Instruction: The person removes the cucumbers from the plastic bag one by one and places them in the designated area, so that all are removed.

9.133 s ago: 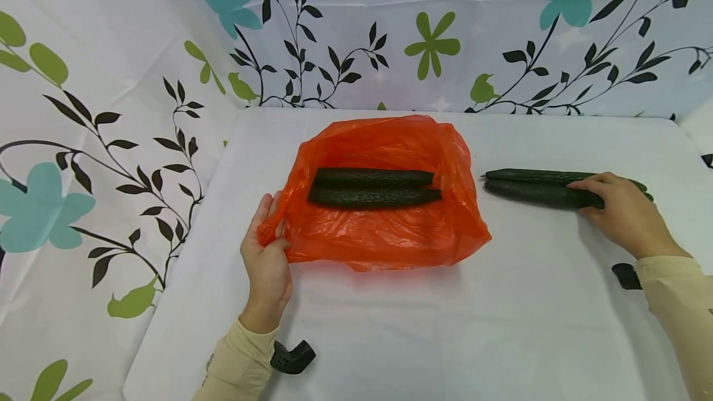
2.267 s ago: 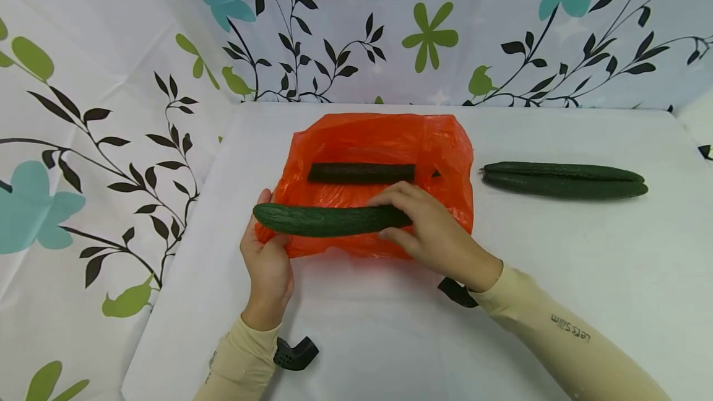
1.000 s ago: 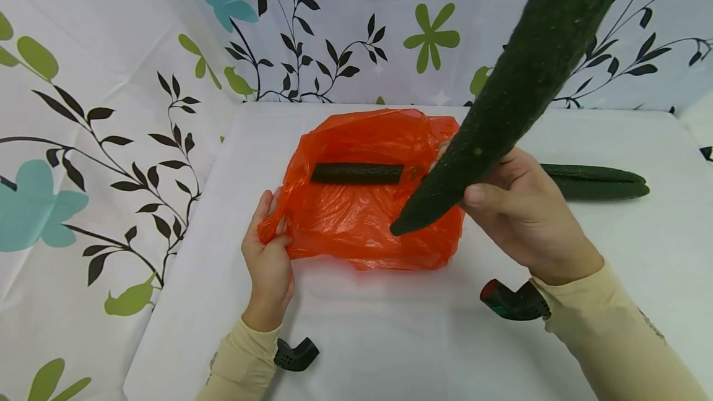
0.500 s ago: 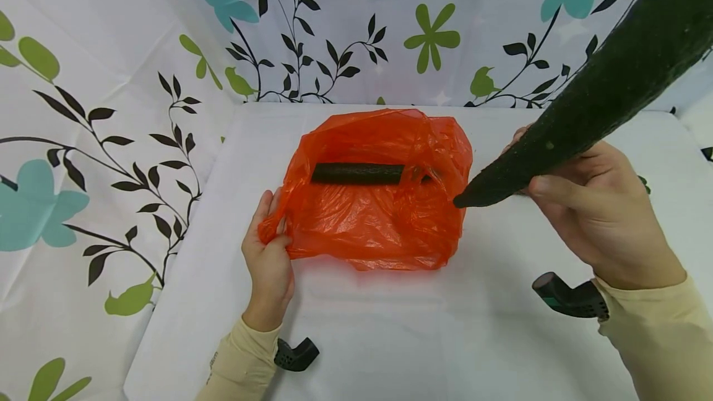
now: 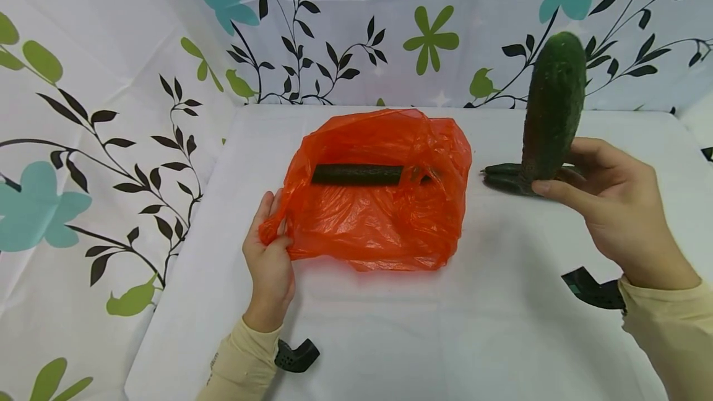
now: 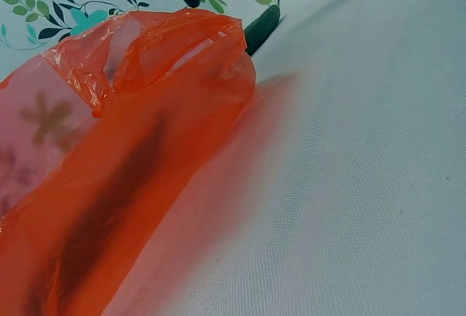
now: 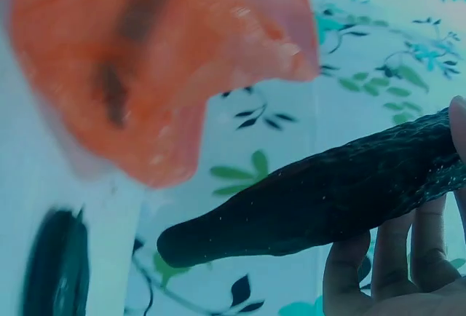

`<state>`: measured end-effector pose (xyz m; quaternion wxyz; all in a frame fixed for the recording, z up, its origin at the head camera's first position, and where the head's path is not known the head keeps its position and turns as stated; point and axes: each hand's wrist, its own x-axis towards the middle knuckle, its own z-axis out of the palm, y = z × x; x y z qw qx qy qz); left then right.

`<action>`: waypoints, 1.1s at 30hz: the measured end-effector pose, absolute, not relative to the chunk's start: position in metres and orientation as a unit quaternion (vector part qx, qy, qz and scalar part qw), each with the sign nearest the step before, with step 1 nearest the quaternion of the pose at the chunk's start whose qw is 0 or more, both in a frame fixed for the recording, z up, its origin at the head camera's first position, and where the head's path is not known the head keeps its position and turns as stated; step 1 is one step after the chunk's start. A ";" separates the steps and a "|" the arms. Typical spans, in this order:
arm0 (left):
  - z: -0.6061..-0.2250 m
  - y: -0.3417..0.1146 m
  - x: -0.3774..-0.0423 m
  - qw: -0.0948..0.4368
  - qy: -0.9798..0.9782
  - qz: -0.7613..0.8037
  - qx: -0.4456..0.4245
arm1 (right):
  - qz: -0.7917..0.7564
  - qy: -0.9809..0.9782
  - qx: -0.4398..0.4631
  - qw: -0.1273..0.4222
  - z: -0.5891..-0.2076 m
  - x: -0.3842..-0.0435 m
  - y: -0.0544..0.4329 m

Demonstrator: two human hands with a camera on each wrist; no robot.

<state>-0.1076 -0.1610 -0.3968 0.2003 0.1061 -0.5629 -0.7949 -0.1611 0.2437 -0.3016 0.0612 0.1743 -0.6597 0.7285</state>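
Kind of room not determinable. White flat table (image 5: 379,339) stands before white sheeting (image 5: 334,17) printed with teal flowers and black leaves.

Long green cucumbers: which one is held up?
The long green cucumber gripped in the right hand; the others lie, one in the orange-red plastic bag, two on the white table.

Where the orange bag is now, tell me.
Near the middle of the head view, the orange bag lies on the white table, its left edge gripped by the left hand, with two cucumbers lying to its right.
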 end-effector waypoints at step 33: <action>-0.398 -0.164 -0.108 0.198 -0.571 -0.789 0.107 | 0.215 -0.959 0.135 0.123 -0.396 -0.182 0.332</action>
